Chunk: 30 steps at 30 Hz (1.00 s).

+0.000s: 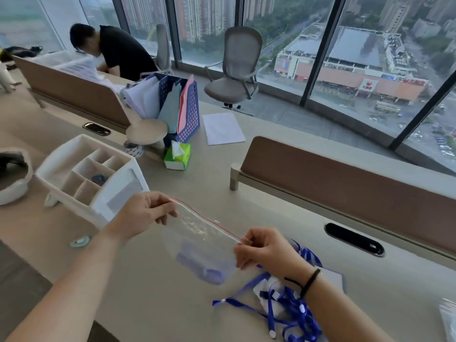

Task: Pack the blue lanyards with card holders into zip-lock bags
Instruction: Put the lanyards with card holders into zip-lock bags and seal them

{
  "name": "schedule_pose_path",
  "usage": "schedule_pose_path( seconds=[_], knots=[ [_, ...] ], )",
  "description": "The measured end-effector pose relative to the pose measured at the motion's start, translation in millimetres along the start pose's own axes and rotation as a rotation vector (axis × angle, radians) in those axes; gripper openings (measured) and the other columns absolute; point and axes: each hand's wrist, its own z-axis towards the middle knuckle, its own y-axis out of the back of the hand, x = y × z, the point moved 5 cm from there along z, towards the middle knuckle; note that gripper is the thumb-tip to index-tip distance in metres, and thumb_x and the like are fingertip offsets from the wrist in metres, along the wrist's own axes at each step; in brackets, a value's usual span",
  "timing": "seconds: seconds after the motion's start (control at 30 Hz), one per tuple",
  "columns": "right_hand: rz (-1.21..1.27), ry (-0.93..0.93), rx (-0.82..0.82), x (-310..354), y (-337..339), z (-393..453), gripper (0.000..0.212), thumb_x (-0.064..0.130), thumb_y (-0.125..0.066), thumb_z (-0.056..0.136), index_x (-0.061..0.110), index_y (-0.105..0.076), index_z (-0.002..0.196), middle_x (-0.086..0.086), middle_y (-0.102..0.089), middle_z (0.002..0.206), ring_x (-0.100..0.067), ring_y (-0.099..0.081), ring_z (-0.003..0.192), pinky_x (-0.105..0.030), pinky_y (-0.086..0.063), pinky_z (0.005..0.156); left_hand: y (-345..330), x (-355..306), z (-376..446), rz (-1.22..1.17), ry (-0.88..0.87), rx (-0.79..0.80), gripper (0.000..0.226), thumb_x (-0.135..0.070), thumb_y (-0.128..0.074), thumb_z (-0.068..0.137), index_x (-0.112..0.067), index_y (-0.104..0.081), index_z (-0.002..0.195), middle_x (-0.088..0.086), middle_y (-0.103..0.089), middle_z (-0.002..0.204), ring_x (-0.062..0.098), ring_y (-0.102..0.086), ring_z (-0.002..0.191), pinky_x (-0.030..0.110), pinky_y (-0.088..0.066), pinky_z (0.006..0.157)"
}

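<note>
A clear zip-lock bag [202, 245] with a red seal strip hangs above the desk, stretched between both hands. My left hand [145, 213] pinches the seal's left end. My right hand [266, 250] pinches the right end. Inside the bag, low down, lies a bundled blue lanyard with a card holder [207, 267], blurred through the plastic. A loose pile of blue lanyards with clear card holders [286, 307] lies on the desk under my right wrist.
A white desk organiser [93, 174] stands left of the bag, a green tissue box [177, 156] and a blue file rack [182, 112] behind it. A brown divider panel [345, 178] runs along the right. More bags [449, 319] lie at the far right edge. A person sits at the back left.
</note>
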Motion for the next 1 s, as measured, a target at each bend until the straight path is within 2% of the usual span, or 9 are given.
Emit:
schedule_pose_path(
  seconds=[0.17, 0.27, 0.37, 0.43, 0.53, 0.7, 0.8, 0.87, 1.0],
  knots=[
    [0.225, -0.145, 0.046, -6.1, -26.1, 63.5, 0.009, 0.005, -0.066, 0.092, 0.002, -0.059, 0.087, -0.019, -0.071, 0.075, -0.03, -0.071, 0.066, -0.041, -0.062, 0.066, 34.2, 21.3, 50.8, 0.033, -0.004, -0.029, 0.013, -0.018, -0.067, 0.093, -0.008, -0.073, 0.089, 0.006, -0.073, 0.068, 0.015, -0.045, 0.049, 0.016, -0.04, 0.046],
    [0.172, -0.21, -0.074, -21.3, -17.0, 105.7, 0.009, 0.007, -0.065, 0.093, 0.003, -0.059, 0.087, -0.017, -0.07, 0.07, -0.027, -0.071, 0.062, -0.038, -0.062, 0.061, 28.1, 45.5, 96.3, 0.064, 0.019, -0.037, 0.014, -0.022, -0.067, 0.095, -0.01, -0.073, 0.091, 0.002, -0.072, 0.065, 0.015, -0.044, 0.05, 0.021, -0.04, 0.049],
    [0.049, -0.25, -0.223, -40.1, 2.0, 149.1, 0.01, 0.007, -0.063, 0.094, 0.004, -0.058, 0.087, -0.013, -0.068, 0.068, -0.021, -0.066, 0.054, -0.034, -0.059, 0.056, 6.3, 77.2, 144.1, 0.107, 0.053, -0.088, 0.013, -0.025, -0.067, 0.094, -0.013, -0.071, 0.094, -0.006, -0.071, 0.062, 0.002, -0.049, 0.045, 0.027, -0.042, 0.059],
    [-0.059, -0.251, -0.321, -54.7, 17.7, 175.5, 0.009, 0.008, -0.063, 0.093, 0.001, -0.06, 0.088, -0.015, -0.068, 0.073, -0.022, -0.065, 0.056, -0.036, -0.057, 0.058, -13.6, 96.8, 167.6, 0.119, 0.083, -0.145, 0.021, -0.028, -0.068, 0.094, -0.015, -0.068, 0.11, -0.003, -0.072, 0.079, 0.001, -0.056, 0.057, 0.028, -0.045, 0.067],
    [-0.171, -0.253, -0.441, -80.9, 37.8, 209.0, 0.012, 0.013, -0.064, 0.091, 0.001, -0.064, 0.091, -0.016, -0.071, 0.083, -0.021, -0.067, 0.062, -0.039, -0.059, 0.062, -44.2, 127.0, 178.8, 0.231, 0.144, -0.159, 0.044, -0.031, -0.065, 0.095, -0.018, -0.054, 0.135, 0.009, -0.064, 0.123, 0.019, -0.062, 0.104, 0.031, -0.048, 0.09],
    [-0.208, -0.289, -0.53, -118.3, 55.1, 252.9, 0.011, 0.017, -0.063, 0.088, 0.007, -0.065, 0.089, -0.015, -0.073, 0.085, -0.023, -0.071, 0.065, -0.046, -0.063, 0.068, -95.0, 176.2, 148.1, 0.545, 0.015, 0.059, 0.053, -0.046, -0.041, 0.097, -0.021, -0.048, 0.143, 0.002, -0.03, 0.163, 0.026, -0.025, 0.15, 0.039, -0.022, 0.121],
    [-0.172, -0.325, -0.554, -136.2, 53.0, 269.0, 0.011, 0.018, -0.058, 0.089, 0.009, -0.064, 0.091, -0.012, -0.071, 0.085, -0.024, -0.072, 0.065, -0.051, -0.062, 0.069, -111.7, 212.8, 126.5, 0.821, -0.014, 0.221, 0.069, -0.062, -0.012, 0.094, -0.032, -0.026, 0.154, -0.01, 0.006, 0.167, 0.017, 0.006, 0.156, 0.04, 0.003, 0.126],
    [-0.215, -0.333, -0.616, -143.9, 50.4, 274.4, 0.015, 0.02, -0.054, 0.091, 0.015, -0.061, 0.103, -0.01, -0.07, 0.097, -0.026, -0.072, 0.078, -0.052, -0.06, 0.074, -117.1, 229.6, 117.0, 0.896, 0.018, 0.252, 0.08, -0.075, -0.005, 0.09, -0.034, -0.007, 0.159, -0.012, 0.019, 0.164, 0.016, 0.021, 0.153, 0.037, 0.017, 0.121],
    [-0.676, -0.128, -0.655, -146.0, 24.7, 274.4, 0.056, 0.028, -0.062, 0.089, 0.023, -0.037, 0.14, -0.009, -0.035, 0.149, -0.032, -0.052, 0.121, -0.045, -0.047, 0.098, -125.8, 250.5, 111.1, 0.983, 0.054, 0.222, 0.092, -0.083, 0.0, 0.081, -0.035, -0.007, 0.159, -0.007, 0.01, 0.167, 0.024, 0.013, 0.154, 0.049, 0.009, 0.12]
  ],
)
